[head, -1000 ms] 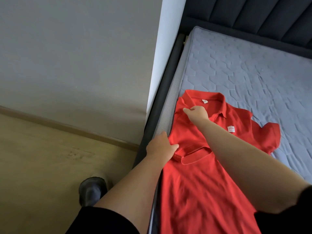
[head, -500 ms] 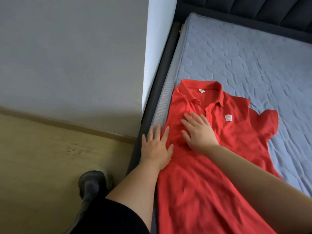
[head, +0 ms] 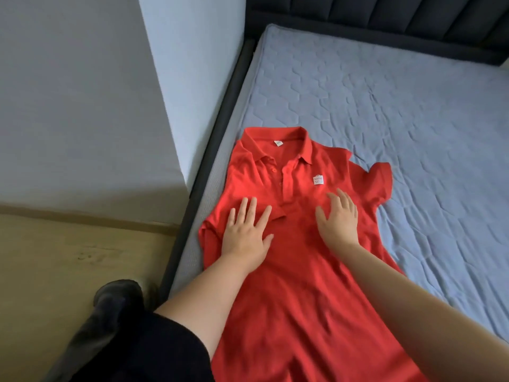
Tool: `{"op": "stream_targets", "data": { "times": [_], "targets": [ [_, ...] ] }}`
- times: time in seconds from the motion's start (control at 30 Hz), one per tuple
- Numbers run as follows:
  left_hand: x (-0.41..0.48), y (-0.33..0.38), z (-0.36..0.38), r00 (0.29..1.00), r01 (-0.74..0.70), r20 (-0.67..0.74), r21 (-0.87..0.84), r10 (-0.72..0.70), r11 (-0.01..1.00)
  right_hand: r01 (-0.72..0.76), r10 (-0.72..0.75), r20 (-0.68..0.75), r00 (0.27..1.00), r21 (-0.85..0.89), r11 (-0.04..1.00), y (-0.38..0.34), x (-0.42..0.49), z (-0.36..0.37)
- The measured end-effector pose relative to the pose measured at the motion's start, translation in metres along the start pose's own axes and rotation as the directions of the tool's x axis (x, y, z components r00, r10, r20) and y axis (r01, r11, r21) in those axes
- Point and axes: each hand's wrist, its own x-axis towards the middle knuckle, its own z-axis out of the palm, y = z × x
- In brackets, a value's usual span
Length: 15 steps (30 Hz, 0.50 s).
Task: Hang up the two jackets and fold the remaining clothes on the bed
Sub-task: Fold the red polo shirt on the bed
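Bed (head: 358, 86): bare grey-blue quilted mattress in a dark frame, padded headboard (head: 385, 15) at the far end. 1 red polo shirt (head: 303, 299) lies flat on it, front up, collar toward the headboard, along the left edge.

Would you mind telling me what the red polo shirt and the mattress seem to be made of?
Red polo shirt: looks like soft matte knit, perhaps cotton piqué, since it creases loosely. Mattress: blue-grey quilted fabric, stitched in hexagon-like cells, slightly puckered; fibre unclear.
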Motion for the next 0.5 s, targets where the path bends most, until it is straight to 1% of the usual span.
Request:
{"op": "stream_targets", "data": {
  "times": [0.03,0.07,0.1,0.17,0.23,0.27,0.3,0.33,0.4,0.5],
  "targets": [
    [0.003,0.013,0.003,0.999,-0.008,0.034,-0.015,0.009,1.0,-0.135,0.137,-0.026,0.99,0.071,0.988,0.01,0.004,-0.007],
    [0.008,0.026,0.006,0.998,-0.02,0.063,-0.02,0.022,1.0,-0.274,0.281,-0.023,0.959,0.167,0.947,0.021,0.01,-0.012],
    [0.013,0.038,0.008,0.995,-0.033,0.088,-0.022,0.035,0.999,-0.397,0.411,0.004,0.912,0.27,0.877,0.03,0.015,-0.017],
    [0.023,0.06,0.009,0.989,-0.046,0.141,-0.033,0.05,0.998,-0.58,0.612,0.089,0.786,0.448,0.68,0.048,0.028,-0.024],
    [0.032,0.072,0.009,0.975,-0.044,0.216,-0.042,0.052,0.998,-0.693,0.736,0.208,0.644,0.567,0.446,0.062,0.043,-0.03],
    [0.035,0.074,0.01,0.965,-0.045,0.258,-0.031,0.051,0.999,-0.728,0.759,0.282,0.587,0.594,0.343,0.066,0.05,-0.034],
    [0.037,0.074,0.011,0.955,-0.049,0.292,-0.011,0.05,0.999,-0.75,0.754,0.351,0.555,0.605,0.27,0.069,0.056,-0.038],
    [0.038,0.073,0.013,0.946,-0.054,0.32,0.009,0.048,0.998,-0.763,0.741,0.403,0.537,0.607,0.222,0.074,0.062,-0.04],
    [0.04,0.071,0.014,0.932,-0.057,0.36,0.03,0.043,0.998,-0.769,0.735,0.445,0.512,0.619,0.161,0.083,0.073,-0.042],
    [0.042,0.071,0.016,0.917,-0.055,0.398,0.04,0.035,0.998,-0.745,0.725,0.478,0.497,0.662,0.074,0.086,0.083,-0.044]
  ]
}}
